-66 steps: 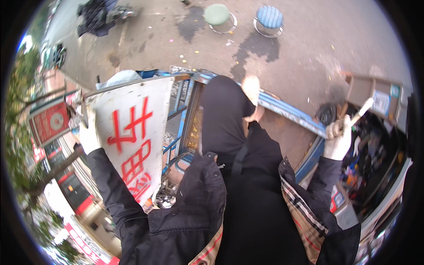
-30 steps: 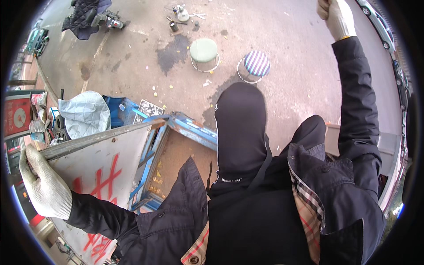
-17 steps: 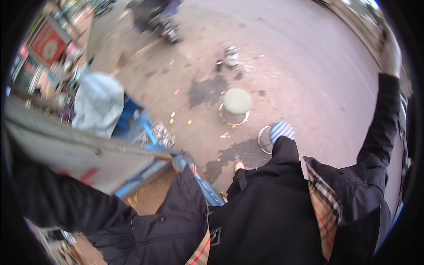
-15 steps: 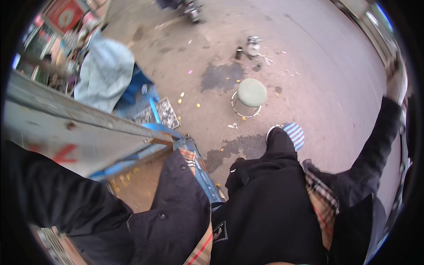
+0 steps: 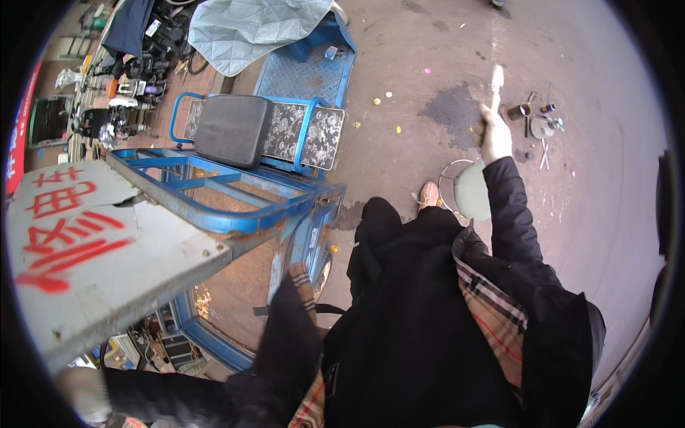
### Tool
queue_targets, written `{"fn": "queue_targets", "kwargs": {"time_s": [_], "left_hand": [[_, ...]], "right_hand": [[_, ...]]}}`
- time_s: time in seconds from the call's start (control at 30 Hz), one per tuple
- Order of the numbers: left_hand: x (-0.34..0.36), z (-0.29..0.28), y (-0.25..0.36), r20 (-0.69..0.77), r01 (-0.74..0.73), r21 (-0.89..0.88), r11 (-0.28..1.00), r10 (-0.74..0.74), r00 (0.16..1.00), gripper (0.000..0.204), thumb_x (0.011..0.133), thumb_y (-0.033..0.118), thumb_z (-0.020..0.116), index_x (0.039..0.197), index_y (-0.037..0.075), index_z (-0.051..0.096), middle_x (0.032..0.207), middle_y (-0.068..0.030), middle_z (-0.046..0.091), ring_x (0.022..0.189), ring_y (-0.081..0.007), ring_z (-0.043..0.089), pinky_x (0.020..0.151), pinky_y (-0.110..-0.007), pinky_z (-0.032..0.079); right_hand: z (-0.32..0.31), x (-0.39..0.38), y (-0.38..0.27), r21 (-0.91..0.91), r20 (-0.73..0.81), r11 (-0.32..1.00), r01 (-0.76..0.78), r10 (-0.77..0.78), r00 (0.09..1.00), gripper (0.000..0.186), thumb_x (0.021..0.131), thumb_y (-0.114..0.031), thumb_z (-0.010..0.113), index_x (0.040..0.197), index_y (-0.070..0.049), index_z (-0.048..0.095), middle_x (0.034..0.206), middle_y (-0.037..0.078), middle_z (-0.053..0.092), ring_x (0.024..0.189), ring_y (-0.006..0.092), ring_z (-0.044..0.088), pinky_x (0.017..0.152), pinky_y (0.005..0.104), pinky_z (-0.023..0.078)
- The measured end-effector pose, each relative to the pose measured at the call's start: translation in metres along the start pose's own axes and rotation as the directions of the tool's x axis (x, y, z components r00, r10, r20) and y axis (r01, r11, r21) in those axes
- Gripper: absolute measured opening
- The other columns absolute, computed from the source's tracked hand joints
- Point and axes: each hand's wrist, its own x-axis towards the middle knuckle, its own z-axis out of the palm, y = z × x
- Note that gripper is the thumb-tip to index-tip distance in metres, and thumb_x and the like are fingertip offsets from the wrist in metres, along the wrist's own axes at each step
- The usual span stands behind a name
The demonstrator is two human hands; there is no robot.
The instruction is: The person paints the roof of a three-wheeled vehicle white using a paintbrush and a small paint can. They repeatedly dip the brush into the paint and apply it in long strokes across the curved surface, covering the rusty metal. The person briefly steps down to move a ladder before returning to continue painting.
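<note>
My right hand (image 5: pixel 496 141), in a pale glove with bare fingertips, is stretched out past the stool. Its fingers are closed around a slim light-coloured tool (image 5: pixel 497 80) with a wider white end; its kind is unclear. Just below the hand is a round stool (image 5: pixel 472 191) with a pale green seat and metal ring. My left hand (image 5: pixel 84 394), also gloved, is blurred at the lower left, near the edge of a grey metal panel (image 5: pixel 153 246) painted with red strokes. Its fingers cannot be made out.
A blue cargo tricycle frame (image 5: pixel 235 222) stands at left, with a black seat cushion (image 5: pixel 234 130) and a grey quilted cover (image 5: pixel 253 32). On the pavement right of my hand lie a dark can (image 5: pixel 519 111) and a silvery pot (image 5: pixel 542 127). Parked scooters (image 5: pixel 132 93) stand far left.
My view has swung left, showing more of the tricycle and panel. My right hand has come from the far right edge to above the stool. My left hand has come into view.
</note>
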Motion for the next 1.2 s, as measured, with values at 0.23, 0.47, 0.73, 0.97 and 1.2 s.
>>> {"fn": "queue_targets", "kwargs": {"time_s": [0.23, 0.47, 0.73, 0.97, 1.2], "left_hand": [[-0.405, -0.027, 0.073, 0.741, 0.268, 0.662, 0.7, -0.664, -0.098, 0.021, 0.099, 0.019, 0.063, 0.102, 0.002, 0.076, 0.096, -0.0119, 0.077, 0.088, -0.0205, 0.072, 0.082, -0.036, 0.056], [-0.562, 0.264, 0.093, 0.894, 0.546, 0.208, 0.812, -0.384, 0.23, 0.044, 0.092, 0.023, 0.078, 0.124, -0.005, 0.066, 0.123, -0.019, 0.071, 0.115, -0.0292, 0.066, 0.106, -0.039, 0.049], [-0.633, 0.305, 0.047, 0.877, 0.003, 0.475, 0.88, -0.473, 0.084, 0.02, 0.08, 0.01, 0.086, 0.078, 0.0, 0.069, 0.066, -0.0106, 0.065, 0.058, -0.018, 0.062, 0.058, -0.031, 0.049], [-0.635, 0.312, 0.05, 0.837, 0.008, 0.542, 0.84, -0.541, 0.079, 0.024, 0.078, 0.009, 0.086, 0.069, 0.001, 0.065, 0.058, -0.0094, 0.059, 0.052, -0.0208, 0.057, 0.052, -0.032, 0.043], [-0.632, 0.309, 0.05, 0.855, 0.012, 0.515, 0.857, -0.515, 0.066, 0.023, 0.077, 0.009, 0.086, 0.069, 0.002, 0.066, 0.062, -0.0124, 0.062, 0.054, -0.0264, 0.062, 0.054, -0.035, 0.048]], "right_hand": [[0.144, 0.142, 0.077, -0.254, 0.275, 0.966, -0.053, 0.125, 0.953, 0.025, 0.102, -0.029, 0.064, 0.1, -0.005, 0.067, 0.08, 0.008, 0.068, 0.061, 0.0175, 0.064, 0.057, 0.0334, 0.054], [0.261, 0.289, 0.29, -0.302, 0.161, 0.845, -0.441, 0.501, 0.85, 0.023, 0.103, -0.022, 0.058, 0.108, 0.0, 0.061, 0.104, 0.021, 0.07, 0.1, 0.0386, 0.073, 0.087, 0.052, 0.062], [0.372, 0.411, 0.494, 0.063, 0.499, 0.655, -0.753, 0.633, 0.593, 0.022, 0.102, -0.022, 0.057, 0.083, -0.014, 0.051, 0.071, 0.001, 0.053, 0.07, 0.0174, 0.054, 0.061, 0.0351, 0.037], [0.394, 0.314, 0.412, 0.206, 0.165, 0.624, -0.754, 0.737, 0.655, 0.012, 0.101, -0.02, 0.063, 0.095, -0.011, 0.057, 0.086, 0.003, 0.059, 0.086, 0.0206, 0.06, 0.084, 0.0385, 0.048], [0.385, 0.322, 0.423, 0.108, 0.299, 0.632, -0.768, 0.716, 0.631, 0.005, 0.1, -0.012, 0.063, 0.097, -0.01, 0.061, 0.09, 0.0, 0.062, 0.082, 0.0106, 0.061, 0.075, 0.0304, 0.052]]}}
